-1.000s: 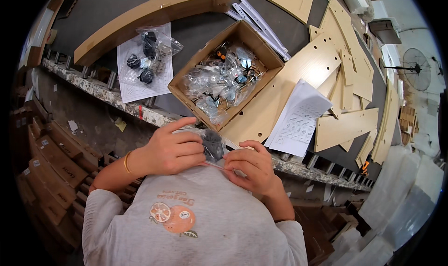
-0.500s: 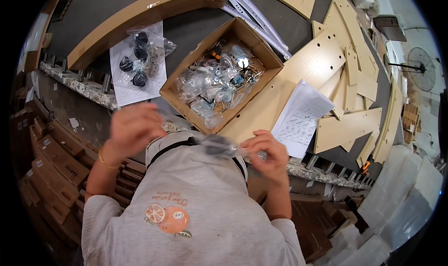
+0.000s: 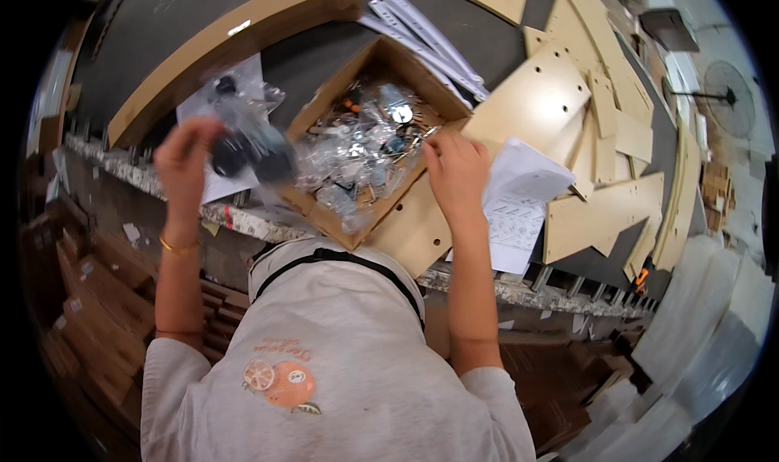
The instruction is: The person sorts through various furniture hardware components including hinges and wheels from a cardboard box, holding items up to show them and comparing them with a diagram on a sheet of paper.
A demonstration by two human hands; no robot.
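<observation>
Presently on view, item by item. Left hand point(image 3: 188, 160): raised at about nine o'clock of the cardboard box point(image 3: 341, 219), fingers closed on a clear plastic bag point(image 3: 253, 141) holding dark round parts; the bag is blurred, its length running roughly from ten o'clock to four o'clock, lower end just beside the box's near-left wall. Right hand point(image 3: 456, 170): at three o'clock of the box, fingers curled on its right rim; whether it pinches anything I cannot tell. Box contents: more small clear bags of hardware point(image 3: 365, 150). Left hand is the nearer to the bag, carrying it outright. White instruction sheet point(image 3: 519, 210) lies just right of the right hand; pale wooden panels point(image 3: 600, 219) beyond, on the dark tabletop point(image 3: 203, 8). Change from a second ago: both hands were together low at the chest; now they are apart and lifted over the tabletop.
</observation>
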